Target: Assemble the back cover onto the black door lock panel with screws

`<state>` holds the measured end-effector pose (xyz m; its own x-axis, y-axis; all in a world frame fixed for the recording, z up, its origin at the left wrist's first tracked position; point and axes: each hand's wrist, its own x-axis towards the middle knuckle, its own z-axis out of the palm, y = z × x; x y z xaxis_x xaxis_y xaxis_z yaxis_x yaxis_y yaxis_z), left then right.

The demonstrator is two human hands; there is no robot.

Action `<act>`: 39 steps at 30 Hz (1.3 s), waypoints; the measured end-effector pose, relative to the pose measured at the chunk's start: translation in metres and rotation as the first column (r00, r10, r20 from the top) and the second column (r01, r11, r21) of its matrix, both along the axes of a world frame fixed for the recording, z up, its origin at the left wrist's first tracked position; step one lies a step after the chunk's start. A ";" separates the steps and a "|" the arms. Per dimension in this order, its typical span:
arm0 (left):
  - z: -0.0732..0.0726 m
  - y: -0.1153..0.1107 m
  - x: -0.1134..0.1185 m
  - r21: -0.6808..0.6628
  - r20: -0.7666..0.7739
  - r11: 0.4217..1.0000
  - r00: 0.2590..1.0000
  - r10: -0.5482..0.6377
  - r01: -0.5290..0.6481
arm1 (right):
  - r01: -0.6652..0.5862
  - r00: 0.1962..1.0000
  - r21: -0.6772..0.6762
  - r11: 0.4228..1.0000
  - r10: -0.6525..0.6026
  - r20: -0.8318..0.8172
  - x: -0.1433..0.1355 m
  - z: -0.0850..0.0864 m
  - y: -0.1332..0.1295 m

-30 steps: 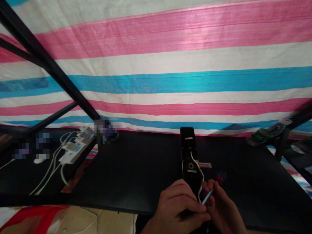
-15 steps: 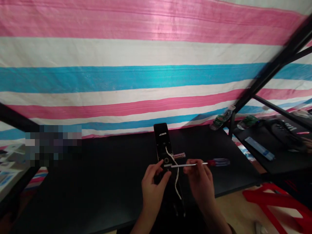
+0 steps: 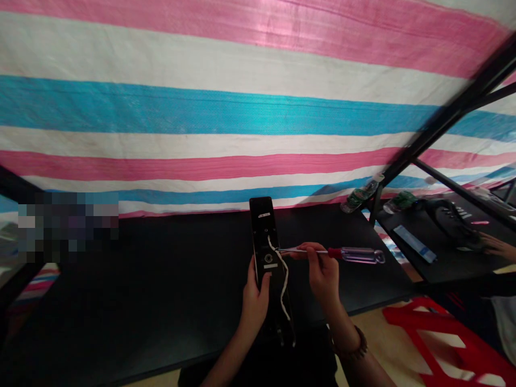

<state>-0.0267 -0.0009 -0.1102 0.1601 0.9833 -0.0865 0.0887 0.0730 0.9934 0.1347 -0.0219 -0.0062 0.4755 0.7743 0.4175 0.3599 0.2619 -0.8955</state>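
A long black panel [image 3: 262, 215], which looks like part of a door lock, lies lengthwise on the black table. My left hand [image 3: 256, 295] grips its left edge, thumb resting on the face near a small white label [image 3: 270, 266]. From the panel's face a white cable [image 3: 286, 279] runs down along the right side. My right hand [image 3: 322, 269] pinches the shaft of a screwdriver [image 3: 358, 255] with a clear purplish handle and red collar. The screwdriver lies nearly level, pointing left. Its tip is at the cable's upper part; whether it touches cannot be made out.
Plastic bottles [image 3: 355, 199] lie by the black frame post at the back right. On the neighbouring table are a blue-white packet [image 3: 415, 243], a black object [image 3: 449, 223] and another person's hand [image 3: 500, 247]. A red stool [image 3: 415, 322] stands below right. A striped sheet [image 3: 201, 113] hangs behind.
The screwdriver tip has moved from the white label up towards the cable. My left hand has gone from fingers around the label to holding the panel's edge. The view has shifted slightly.
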 end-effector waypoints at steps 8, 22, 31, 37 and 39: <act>-0.002 0.000 0.001 -0.031 -0.006 0.999 1.000 -0.010 0.010 | -0.098 0.987 0.033 0.995 0.093 0.131 0.000 -0.015 -0.009; 0.001 0.000 -0.001 -0.009 -0.006 1.000 1.000 -0.007 0.007 | -0.150 0.928 0.062 0.987 0.119 0.352 -0.002 -0.016 -0.014; 0.002 0.001 0.000 0.012 0.006 1.000 1.000 0.016 -0.016 | -0.190 0.909 0.058 0.980 0.153 0.388 -0.003 -0.008 -0.015; 0.004 0.000 0.000 -0.008 0.003 1.000 1.000 -0.001 0.001 | -0.220 0.899 -0.015 0.975 0.209 0.385 -0.005 -0.001 -0.016; 0.005 0.000 0.000 -0.019 0.007 1.000 1.000 0.001 -0.001 | -0.231 0.896 -0.051 0.972 0.233 0.377 -0.004 -0.001 -0.016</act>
<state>-0.0271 -0.0011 -0.1057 0.1598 0.9816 -0.1044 0.0816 0.0923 0.9924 0.1303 -0.0376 -0.0069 0.0892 0.8461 0.5256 0.6009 0.3751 -0.7059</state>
